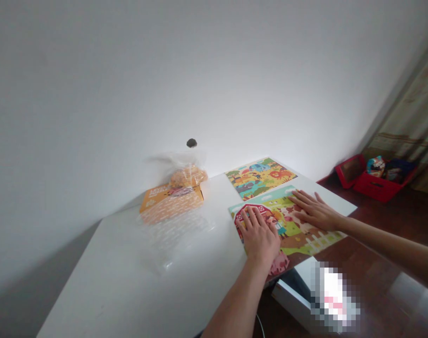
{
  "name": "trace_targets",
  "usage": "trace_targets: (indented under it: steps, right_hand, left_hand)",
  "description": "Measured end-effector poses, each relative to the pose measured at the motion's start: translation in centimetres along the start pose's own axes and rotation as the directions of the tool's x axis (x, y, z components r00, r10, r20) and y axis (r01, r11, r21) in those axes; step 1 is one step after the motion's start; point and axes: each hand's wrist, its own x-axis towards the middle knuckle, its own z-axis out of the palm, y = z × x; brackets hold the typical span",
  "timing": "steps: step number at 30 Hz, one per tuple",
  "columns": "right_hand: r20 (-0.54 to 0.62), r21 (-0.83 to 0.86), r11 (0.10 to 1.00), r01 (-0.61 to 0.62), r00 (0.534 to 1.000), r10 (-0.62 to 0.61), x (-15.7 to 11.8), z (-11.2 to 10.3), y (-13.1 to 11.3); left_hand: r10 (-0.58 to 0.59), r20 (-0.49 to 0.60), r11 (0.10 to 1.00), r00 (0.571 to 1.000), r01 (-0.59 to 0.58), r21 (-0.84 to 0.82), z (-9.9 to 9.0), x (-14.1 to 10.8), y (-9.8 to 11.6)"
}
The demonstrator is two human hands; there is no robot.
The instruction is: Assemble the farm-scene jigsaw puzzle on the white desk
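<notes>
A farm picture board (287, 230), printed with a red barn, cow and white fence, lies flat at the table's right front edge. My left hand (259, 234) rests on its left part, over the barn, fingers spread. On its upper right part, my right hand (314, 211) lies flat with fingers apart. Both palms hide some of the print. Just behind lies a second picture board (261, 177) with jungle animals, an elephant and a lion among them. Neither hand grips anything.
On the white table (111, 272), a clear plastic bag (189, 176) with orange contents sits on an orange box (171, 204) by the wall. A red storage box (383, 185) stands on the floor at right. An open white drawer (293, 300) is below the table edge.
</notes>
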Motion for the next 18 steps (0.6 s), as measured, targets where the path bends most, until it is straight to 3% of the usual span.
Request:
trace_targets:
  steps: [8,12,18]
  right_hand:
    - [0.021,0.011,1.000,-0.016,1.000,0.016,0.1,-0.9,6.1]
    - [0.015,0.027,0.999,-0.023,1.000,0.023,0.4,-1.6,7.2]
    - [0.003,0.006,1.000,0.006,1.000,-0.006,1.7,-1.5,7.9]
  left_hand:
    - [-0.039,0.034,0.995,0.999,0.042,-0.092,2.1,2.3,5.2]
    - [-0.066,0.080,0.987,0.995,0.076,-0.142,2.6,3.1,6.6]
    - [-0.119,0.065,0.975,0.991,0.129,-0.181,2.9,3.5,7.2]
